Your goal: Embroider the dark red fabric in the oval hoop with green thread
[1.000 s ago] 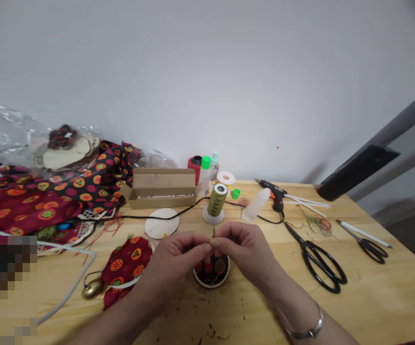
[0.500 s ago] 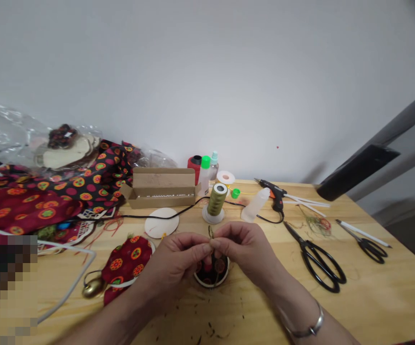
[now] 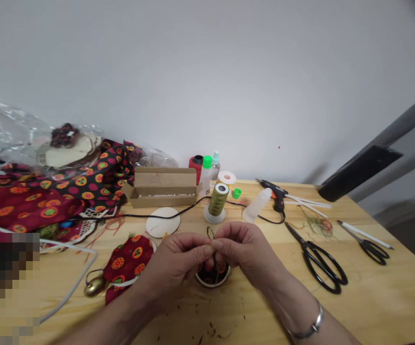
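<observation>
My left hand [image 3: 173, 261] and my right hand [image 3: 241, 249] meet at the fingertips over a small round fabric-covered piece [image 3: 213, 277] with a white rim, lying on the wooden table [image 3: 373, 297]. Both hands pinch a thin olive thread [image 3: 211, 235] that loops up between the fingertips. An olive thread spool [image 3: 218, 200] stands upright just behind my hands. A silver bangle [image 3: 310, 326] sits on my right wrist.
Large black scissors [image 3: 318, 263] lie right of my hands, smaller scissors [image 3: 371, 247] farther right. A glue gun [image 3: 275, 194], a white bottle [image 3: 256, 205], a cardboard box [image 3: 164, 188], a white disc [image 3: 163, 222] and patterned red fabric [image 3: 31, 201] fill the back and left. A fabric round [image 3: 128, 261] and a brass bell [image 3: 94, 286] lie left.
The thread loop above my fingertips has grown slightly and my hands shifted a little; the view moved slightly to the left.
</observation>
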A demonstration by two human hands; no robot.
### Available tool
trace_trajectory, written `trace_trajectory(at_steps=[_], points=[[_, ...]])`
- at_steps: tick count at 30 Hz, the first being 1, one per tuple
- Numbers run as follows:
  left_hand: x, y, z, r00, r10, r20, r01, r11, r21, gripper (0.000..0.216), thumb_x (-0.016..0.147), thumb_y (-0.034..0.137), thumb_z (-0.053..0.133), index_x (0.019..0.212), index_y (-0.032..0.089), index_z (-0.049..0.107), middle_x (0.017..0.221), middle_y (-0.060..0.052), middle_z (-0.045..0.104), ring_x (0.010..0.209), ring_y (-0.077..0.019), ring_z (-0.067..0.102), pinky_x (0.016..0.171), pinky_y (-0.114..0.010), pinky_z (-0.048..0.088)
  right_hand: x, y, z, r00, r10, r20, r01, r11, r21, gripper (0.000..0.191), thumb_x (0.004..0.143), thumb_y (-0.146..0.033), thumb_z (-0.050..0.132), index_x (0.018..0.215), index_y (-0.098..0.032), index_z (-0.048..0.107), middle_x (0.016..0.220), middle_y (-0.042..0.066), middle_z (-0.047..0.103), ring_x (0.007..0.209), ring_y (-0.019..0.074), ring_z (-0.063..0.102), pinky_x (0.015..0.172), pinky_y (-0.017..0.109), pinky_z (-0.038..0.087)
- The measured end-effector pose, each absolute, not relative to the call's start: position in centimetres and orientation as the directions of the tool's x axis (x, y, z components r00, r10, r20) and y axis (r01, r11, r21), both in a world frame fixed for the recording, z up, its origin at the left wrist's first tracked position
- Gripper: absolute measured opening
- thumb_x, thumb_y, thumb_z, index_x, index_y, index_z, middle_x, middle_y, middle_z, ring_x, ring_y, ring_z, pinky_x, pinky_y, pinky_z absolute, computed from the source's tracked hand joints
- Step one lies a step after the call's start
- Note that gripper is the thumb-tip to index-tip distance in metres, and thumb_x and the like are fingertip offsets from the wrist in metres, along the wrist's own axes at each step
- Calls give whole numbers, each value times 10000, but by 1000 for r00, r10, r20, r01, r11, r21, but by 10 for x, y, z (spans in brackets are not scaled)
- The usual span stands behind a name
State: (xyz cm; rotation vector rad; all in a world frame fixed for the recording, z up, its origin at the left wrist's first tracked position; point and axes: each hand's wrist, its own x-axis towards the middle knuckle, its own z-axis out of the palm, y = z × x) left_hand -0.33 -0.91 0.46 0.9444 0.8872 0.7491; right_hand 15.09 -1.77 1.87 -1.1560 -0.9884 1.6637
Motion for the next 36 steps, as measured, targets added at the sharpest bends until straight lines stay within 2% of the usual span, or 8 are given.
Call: trace_trajectory(at_steps=[9,12,15,18,22,28,33,36], points=[[-3,-9,4,411,857,-311,-184,412,892,120,681,262,685,647,147,686,561,-5,645,479,-75,512,418,-164,305,147,-19,17,-162,946,-282,-194,-311,-931,239,613,-308,725,653,-135,565,470,-31,569,377,58,469,361,161,288],[-4,-8,3,386,872,-301,-192,395,898,120,699,259,674,650,149,681,526,18,619,421,-43,444,391,-153,259,149,-18,16,-153,956,-249,-151,-272,-950,229,661,-343,686,695,-139,587,506,-37,554,383,47,427,368,168,286],[-6,-6,2,365,885,-289,-229,387,893,117,700,252,679,639,152,673,497,50,584,366,-8,341,364,-143,195,153,-16,16,-166,969,-184,-28,-191,-981,243,768,-373,571,715,-142,620,546,-27,540,411,51,405,387,181,298],[-8,-4,1,342,894,-288,-257,384,887,100,688,243,690,641,156,672,505,60,575,360,1,314,358,-141,176,158,-15,18,-161,984,-78,192,-47,-980,245,801,-328,533,683,-148,651,582,-7,566,515,85,470,475,201,366],[-8,-3,2,294,913,-282,-222,352,909,99,687,254,687,657,161,673,514,54,584,362,2,296,356,-134,176,163,-17,24,-134,990,42,384,91,-919,149,759,-248,585,697,-145,674,621,7,595,596,109,494,552,213,394],[-6,-2,2,250,925,-285,-203,338,919,99,671,250,692,641,157,678,537,33,615,357,-1,298,341,-139,174,161,-23,26,-135,983,125,411,170,-896,218,797,-266,536,664,-130,643,570,-1,547,536,91,441,491,191,360],[-5,0,2,220,934,-283,-242,333,911,121,672,262,692,644,145,685,543,33,605,360,6,289,349,-128,186,152,-34,23,-305,930,206,542,347,-765,268,850,-232,460,622,-155,579,508,-40,449,485,67,371,480,189,297],[-4,0,2,246,916,-316,-296,381,876,150,685,268,681,628,129,676,403,65,473,348,-1,247,350,-129,176,146,-41,18,-432,873,226,606,466,-645,260,863,-208,422,625,-164,516,541,-40,456,504,67,376,512,204,285]])
